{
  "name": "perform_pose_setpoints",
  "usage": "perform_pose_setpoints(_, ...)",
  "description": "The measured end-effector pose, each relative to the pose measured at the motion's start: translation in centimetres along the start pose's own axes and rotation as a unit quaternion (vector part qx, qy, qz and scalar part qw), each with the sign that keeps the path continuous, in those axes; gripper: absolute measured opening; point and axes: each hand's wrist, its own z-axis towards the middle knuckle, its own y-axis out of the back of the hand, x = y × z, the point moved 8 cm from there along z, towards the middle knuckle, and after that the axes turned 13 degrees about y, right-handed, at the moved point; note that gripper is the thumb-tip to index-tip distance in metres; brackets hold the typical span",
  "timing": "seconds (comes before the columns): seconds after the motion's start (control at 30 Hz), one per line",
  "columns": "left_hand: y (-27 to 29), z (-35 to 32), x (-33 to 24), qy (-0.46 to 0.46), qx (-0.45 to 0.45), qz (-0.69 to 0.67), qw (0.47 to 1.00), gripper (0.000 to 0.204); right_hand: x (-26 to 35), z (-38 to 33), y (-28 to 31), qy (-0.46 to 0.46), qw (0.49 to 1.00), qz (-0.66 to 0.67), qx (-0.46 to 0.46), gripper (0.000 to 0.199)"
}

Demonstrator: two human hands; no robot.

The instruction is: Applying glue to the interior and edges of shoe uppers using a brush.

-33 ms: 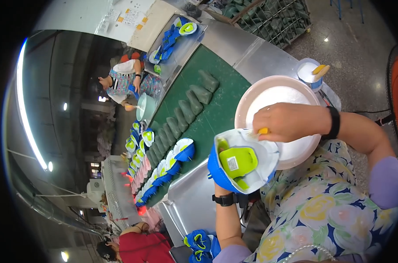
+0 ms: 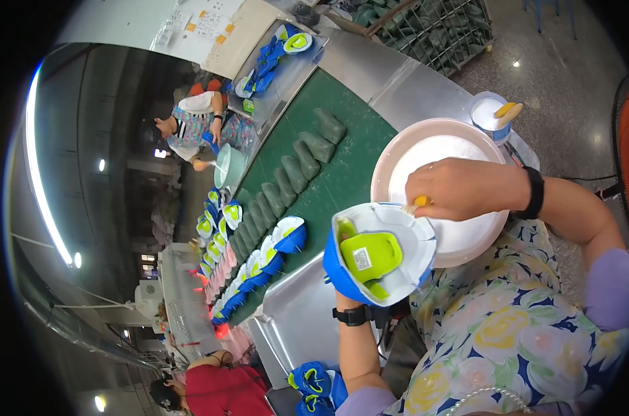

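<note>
Obs.: change v. prev. frame is small. Blue shoe upper now sits a bit further L; R hand & its brush a touch R and up. Net: bristles come nearer the upper's far rim, less over the white lining. Reads as mid-stroke (judgement), tool kept at the work; no pause or swap seen. Actual contact w/ rim: can't tell, too small.

Hands: R curled closed round the brush, yellow handle end poking out betw. fingers; hand held over the pink basin w/ white liquid. L hand mostly hidden behind/under the upper, apparently propping it; finger spread & grip can't be seen.

Upper's posn.: tilted, opening toward the camera, L of basin and overlapping its near-L edge in view; lime-green tongue w/ small white label shows inside. Held in the air, not on the green table.

Surroundings, no clear change: row of grey-green shoe lasts (prob.) on table, row of blue/white uppers nearby. White pot w/ yellow-handled brushes just beyond basin. Coating on bristles: not resolvable.
</note>
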Motion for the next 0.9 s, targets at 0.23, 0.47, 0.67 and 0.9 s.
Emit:
perform_pose_setpoints(0.23, 4.6, 0.8, 1.9, -0.028, -0.043, -0.05, 0.997, 0.038, -2.5, -0.1, 1.7, -0.125, 0.972, 0.044, -0.196, 0.025)
perform_pose_setpoints(0.47, 13.3, 4.6, 7.0, -0.078, -0.086, -0.108, 0.987, 0.038, -5.9, -3.0, -3.1, -0.369, 0.873, 0.213, -0.236, 0.031)
perform_pose_setpoints(0.67, 17.9, 7.9, 1.7, -0.282, -0.22, 0.318, 0.878, 0.034, -5.9, -3.2, -2.7, -0.384, 0.825, 0.304, -0.281, 0.021)
perform_pose_setpoints(0.9, 26.8, 16.4, 1.3, -0.006, -0.207, 0.009, 0.978, 0.04, -6.2, -8.8, -0.1, -0.419, 0.822, 0.267, -0.278, 0.014)
